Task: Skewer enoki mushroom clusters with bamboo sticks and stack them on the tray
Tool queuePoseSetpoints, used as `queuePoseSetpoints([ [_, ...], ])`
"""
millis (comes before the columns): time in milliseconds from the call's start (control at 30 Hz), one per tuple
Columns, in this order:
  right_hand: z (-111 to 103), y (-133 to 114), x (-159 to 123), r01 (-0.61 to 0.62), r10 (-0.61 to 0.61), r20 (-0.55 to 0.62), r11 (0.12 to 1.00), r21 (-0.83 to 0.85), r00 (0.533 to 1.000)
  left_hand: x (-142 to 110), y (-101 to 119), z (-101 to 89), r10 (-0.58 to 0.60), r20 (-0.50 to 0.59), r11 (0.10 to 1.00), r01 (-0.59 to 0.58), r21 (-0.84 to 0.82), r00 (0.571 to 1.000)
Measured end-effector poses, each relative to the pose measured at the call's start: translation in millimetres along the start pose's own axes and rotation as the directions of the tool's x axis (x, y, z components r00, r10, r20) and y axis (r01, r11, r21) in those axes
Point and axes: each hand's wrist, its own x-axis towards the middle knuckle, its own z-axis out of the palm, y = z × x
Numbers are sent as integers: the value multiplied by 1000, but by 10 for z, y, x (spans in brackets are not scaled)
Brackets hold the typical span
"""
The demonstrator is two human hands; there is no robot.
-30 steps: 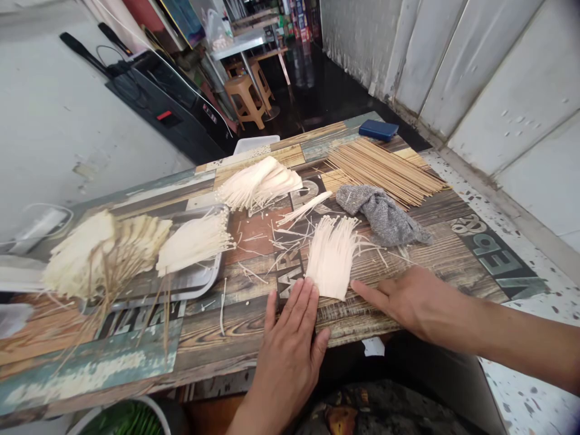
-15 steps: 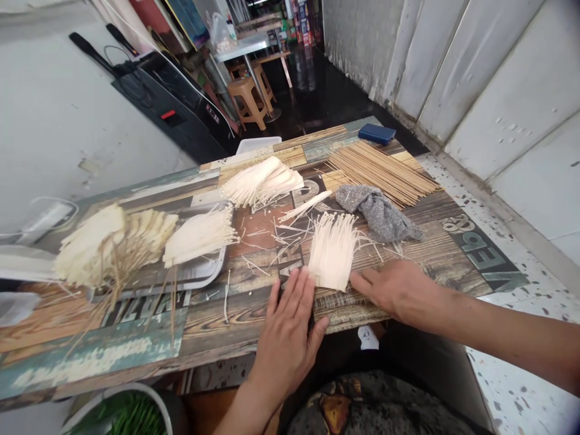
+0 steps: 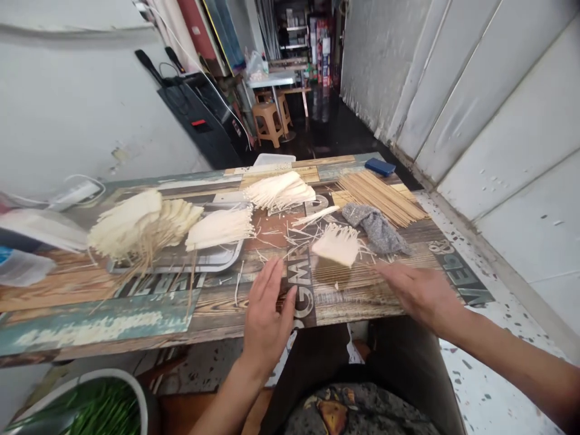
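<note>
A flat bundle of enoki mushrooms (image 3: 336, 246) is between my hands, caps pointing away from me. Its near edge looks raised, with a dark shadow on the wood below. My left hand (image 3: 268, 305) is left of the bundle, fingers stretched out and thumb apart, holding nothing. My right hand (image 3: 419, 293) is at the bundle's right, apart from it, fingers extended and nothing visible in them. A thin enoki strand cluster (image 3: 317, 215) and loose stems lie behind the bundle. Farther back is a larger enoki pile (image 3: 281, 192).
At left, a tray (image 3: 226, 264) bears skewered enoki (image 3: 136, 226) and another enoki bundle (image 3: 220, 228). A grey cloth (image 3: 378, 228), bamboo skewers (image 3: 383, 196) and a blue box (image 3: 380, 167) are at right. A tub of greens (image 3: 106, 405) stands below the table edge.
Both hands have moved away from the bundle's near end, the left one leftward. The bundle's near edge has come up, showing shadow beneath. The camera view has also shifted.
</note>
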Motion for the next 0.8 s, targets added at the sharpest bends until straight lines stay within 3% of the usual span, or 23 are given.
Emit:
queuePoseSetpoints([
  [133, -354, 140, 219, -113, 130, -173, 988, 104, 976, 174, 45, -25, -126, -18, 989, 124, -74, 992],
  [200, -531, 119, 292, -162, 208, -143, 946, 282, 968, 268, 74, -67, -136, -10, 983, 134, -122, 991],
  [267, -636, 36, 312, -229, 272, -25, 855, 465, 962, 363, 104, -132, -130, 5, 974, 129, -185, 991],
  [367, -603, -143, 263, -388, 354, 202, 608, 693, 913, 516, 128, -251, -101, 90, 935, 125, -331, 991],
  [467, -392, -325, 167, -537, 427, 412, 230, 812, 805, 666, 125, -315, -111, 269, 860, 228, -457, 957],
  [533, -216, -431, 83, -594, 460, 509, 50, 803, 727, 734, 121, -286, -142, 383, 861, 304, -407, 913],
  [567, -132, -475, 33, -613, 476, 534, 13, 790, 699, 753, 121, -249, -143, 401, 895, 291, -339, 905],
  [633, 15, -539, -83, -657, 510, 546, 52, 752, 665, 761, 130, -144, -63, 384, 974, 140, -176, 921],
  [667, 74, -558, -147, -673, 527, 522, 135, 727, 670, 754, 138, -83, 16, 384, 993, 29, -111, 923],
  [733, 163, -574, -275, -650, 546, 405, 385, 655, 733, 734, 161, 41, 164, 436, 986, -155, -57, 885],
  [800, 223, -572, -386, -554, 509, 251, 628, 547, 824, 729, 190, 153, 241, 515, 968, -240, -69, 823],
])
